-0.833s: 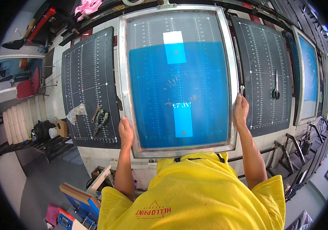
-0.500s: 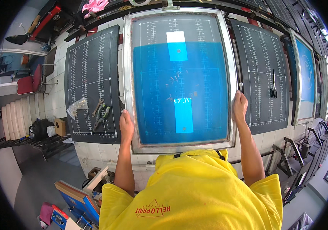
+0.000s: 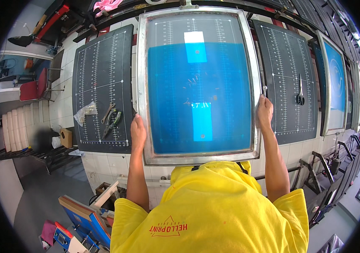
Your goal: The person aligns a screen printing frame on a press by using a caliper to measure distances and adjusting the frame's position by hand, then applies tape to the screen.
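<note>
A screen-printing screen (image 3: 201, 84), with an aluminium frame and blue-coated mesh, lies in front of me over a dark ruled board. Two pale rectangular pieces, an upper one (image 3: 194, 37) and a lower one (image 3: 202, 122), show through or on the mesh; which, I cannot tell. My left hand (image 3: 138, 131) is closed at the left side of the frame, thumb on top. My right hand (image 3: 265, 111) closes at the right side, its fingers partly hidden. Just beyond its fingertips shows the end of a metal wrench (image 3: 265, 90); whether the hand holds it is unclear.
On the left ruled board (image 3: 88, 63) lie a clear plastic bag (image 3: 86, 113), a wrench (image 3: 107, 114) and green-handled pliers (image 3: 112, 124). Black scissors (image 3: 300, 95) rest on the right board (image 3: 281, 55). A second blue screen (image 3: 333, 80) stands farther right.
The screen, boards and both hands sit slightly higher in the picture, as the view has shifted. Both hands stay at the frame's sides.
</note>
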Demonstrator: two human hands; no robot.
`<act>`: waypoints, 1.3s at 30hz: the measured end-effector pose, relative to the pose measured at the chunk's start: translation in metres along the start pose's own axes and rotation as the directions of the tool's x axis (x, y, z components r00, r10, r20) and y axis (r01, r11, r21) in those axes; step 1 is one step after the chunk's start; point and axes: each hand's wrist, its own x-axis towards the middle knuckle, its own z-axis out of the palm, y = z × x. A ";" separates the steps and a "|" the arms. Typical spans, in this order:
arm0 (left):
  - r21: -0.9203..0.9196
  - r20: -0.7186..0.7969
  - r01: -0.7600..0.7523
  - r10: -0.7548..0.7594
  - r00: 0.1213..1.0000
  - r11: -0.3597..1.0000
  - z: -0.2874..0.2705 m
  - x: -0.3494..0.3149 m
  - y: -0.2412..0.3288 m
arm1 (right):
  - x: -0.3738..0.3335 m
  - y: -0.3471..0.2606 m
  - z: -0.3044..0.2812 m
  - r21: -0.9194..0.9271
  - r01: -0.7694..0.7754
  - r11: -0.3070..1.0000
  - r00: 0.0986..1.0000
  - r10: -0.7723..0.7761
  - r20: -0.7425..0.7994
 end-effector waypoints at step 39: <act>-0.157 0.057 0.098 -0.090 0.994 0.983 0.001 -0.006 0.009 | 0.005 0.014 0.008 0.044 0.018 0.999 0.999 -0.015 -0.047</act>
